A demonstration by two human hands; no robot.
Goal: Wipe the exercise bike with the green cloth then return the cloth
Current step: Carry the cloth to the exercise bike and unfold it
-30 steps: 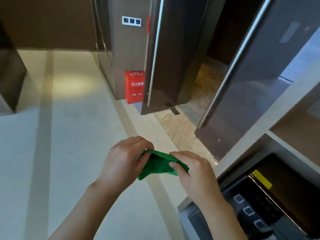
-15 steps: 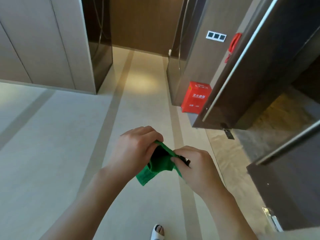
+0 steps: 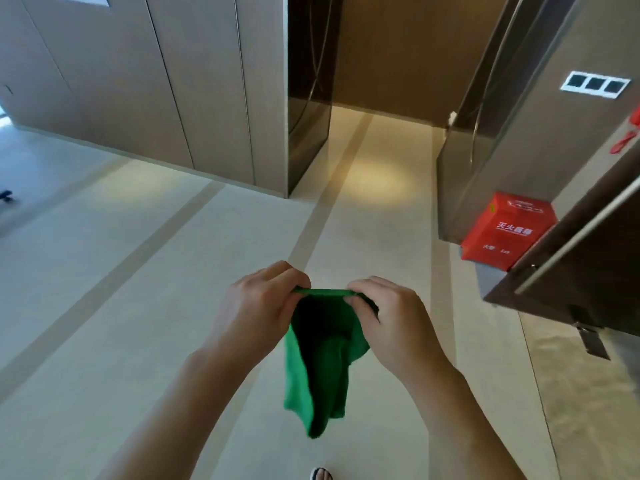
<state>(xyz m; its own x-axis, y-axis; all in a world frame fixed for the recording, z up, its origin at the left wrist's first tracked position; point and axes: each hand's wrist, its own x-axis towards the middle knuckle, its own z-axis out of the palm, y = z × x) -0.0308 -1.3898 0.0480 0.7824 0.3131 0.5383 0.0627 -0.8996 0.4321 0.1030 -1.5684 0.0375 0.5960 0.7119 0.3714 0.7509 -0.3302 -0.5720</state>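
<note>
The green cloth (image 3: 320, 362) hangs in front of me, stretched along its top edge between both hands and drooping below them. My left hand (image 3: 258, 311) pinches the cloth's upper left corner. My right hand (image 3: 389, 318) pinches its upper right corner. Both hands are held at waist height over a pale tiled floor. No exercise bike is in view.
A red fire box (image 3: 507, 232) stands on the floor at the right by a wall with a switch plate (image 3: 594, 84). A dark open door with a long metal handle (image 3: 575, 240) juts in from the right. A corridor opening (image 3: 377, 81) lies ahead. My foot (image 3: 321, 474) shows below.
The view has swung left, away from the shelf unit toward the corridor. The bunched cloth has been pulled open between my hands and now hangs down.
</note>
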